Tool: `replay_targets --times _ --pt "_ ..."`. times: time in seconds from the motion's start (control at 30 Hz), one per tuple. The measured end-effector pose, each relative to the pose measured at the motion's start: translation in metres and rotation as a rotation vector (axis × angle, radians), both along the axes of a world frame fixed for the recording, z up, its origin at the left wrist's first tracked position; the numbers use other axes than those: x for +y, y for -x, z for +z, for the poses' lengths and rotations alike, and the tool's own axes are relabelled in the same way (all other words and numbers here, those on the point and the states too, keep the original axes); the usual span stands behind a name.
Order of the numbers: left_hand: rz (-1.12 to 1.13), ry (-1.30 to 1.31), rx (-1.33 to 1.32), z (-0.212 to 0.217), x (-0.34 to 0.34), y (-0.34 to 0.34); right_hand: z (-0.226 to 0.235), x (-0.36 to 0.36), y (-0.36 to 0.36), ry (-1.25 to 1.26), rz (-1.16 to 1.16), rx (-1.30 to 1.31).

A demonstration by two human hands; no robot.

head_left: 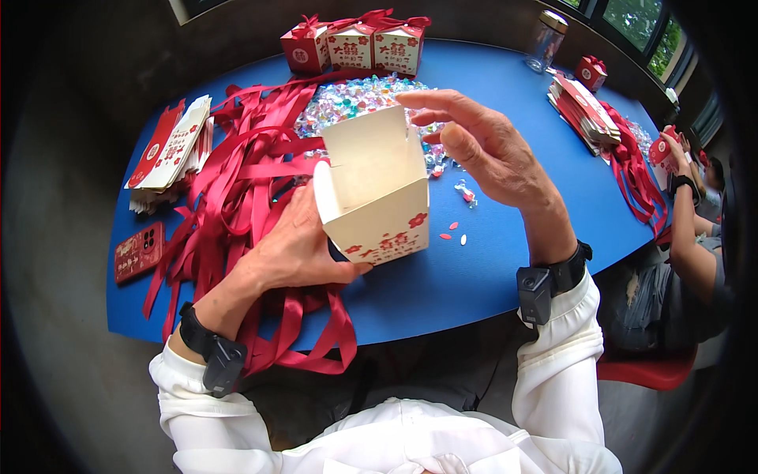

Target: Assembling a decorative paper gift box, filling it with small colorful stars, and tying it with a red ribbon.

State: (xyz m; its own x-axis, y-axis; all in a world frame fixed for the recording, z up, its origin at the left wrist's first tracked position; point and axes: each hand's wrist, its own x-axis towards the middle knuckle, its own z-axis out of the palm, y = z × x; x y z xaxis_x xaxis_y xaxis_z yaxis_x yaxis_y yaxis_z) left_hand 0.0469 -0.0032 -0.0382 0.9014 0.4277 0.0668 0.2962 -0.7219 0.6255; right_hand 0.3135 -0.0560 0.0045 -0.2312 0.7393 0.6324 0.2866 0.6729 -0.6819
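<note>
A red phone (140, 251) lay at the left of the blue table (505, 261), beside flat box blanks (174, 146) and a tangle of red ribbons (253, 182). The left hand (296, 249) gripped the open cream gift box (375, 193) from below, above the table's near edge. The right hand (482, 146) hovered spread and empty at the box's raised flap, with wrapped candies (355, 99) heaped behind.

Ribbons (260, 166) lie left of the candy pile (355, 99).
</note>
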Motion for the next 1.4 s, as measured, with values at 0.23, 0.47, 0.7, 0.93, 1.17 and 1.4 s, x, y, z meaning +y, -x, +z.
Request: replay_targets --times 0.23,0.47,0.7,0.93,1.17,1.4 --pt "0.117 0.125 -0.169 -0.008 0.005 0.01 0.0 -0.004 0.005 0.141 -0.006 -0.159" --pt "0.095 0.347 -0.485 -0.006 -0.001 0.002 -0.003 -0.005 0.006 0.133 -0.06 -0.102" --pt "0.178 0.458 -0.48 -0.002 0.003 0.004 0.0 -0.007 -0.005 0.139 -0.007 -0.105" --pt "0.148 0.519 -0.45 -0.006 0.013 0.017 0.006 -0.011 -0.004 -0.034 0.018 -0.268" --pt "0.111 0.569 -0.341 -0.009 0.026 0.03 0.001 -0.013 0.002 0.049 0.068 -0.292" --pt "0.106 0.591 -0.379 -0.013 0.024 0.028 0.003 -0.014 -0.005 0.104 0.072 -0.302"
